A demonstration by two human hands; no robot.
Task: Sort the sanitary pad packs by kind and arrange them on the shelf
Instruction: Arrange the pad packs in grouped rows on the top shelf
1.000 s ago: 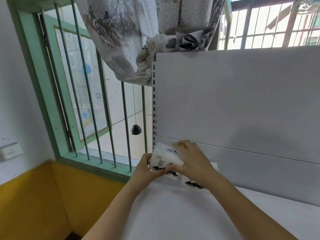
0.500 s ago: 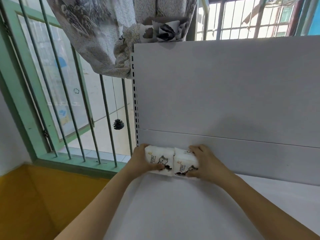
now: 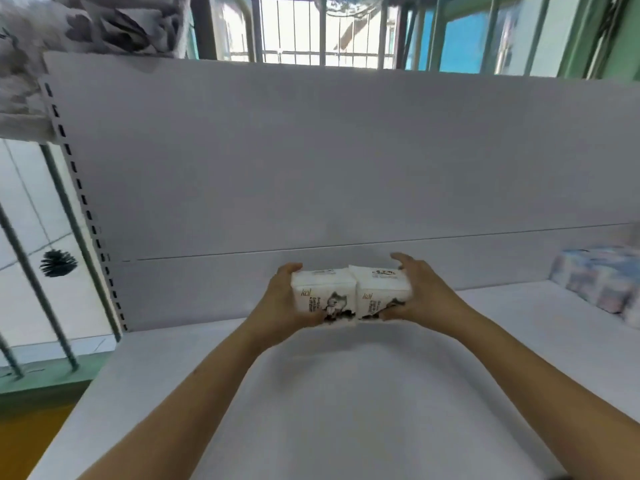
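Note:
Two white sanitary pad packs with a black cat print stand side by side near the back of the white shelf [image 3: 346, 393]. My left hand [image 3: 282, 299] grips the left pack [image 3: 323, 292] from its left side. My right hand [image 3: 420, 292] grips the right pack [image 3: 379, 291] from its right side. The two packs touch each other and are pressed together between my hands. Their bottom edges are close to the shelf board; I cannot tell whether they rest on it.
A blue and pink patterned pack [image 3: 602, 282] lies at the right end of the shelf. The white back panel [image 3: 346, 161] rises behind. A slotted upright [image 3: 83, 202] marks the left end, with window bars and a curtain beyond.
The two packs, held at the shelf's left end before, are now farther right along the back panel, near its middle. The view has swung right, showing the patterned pack.

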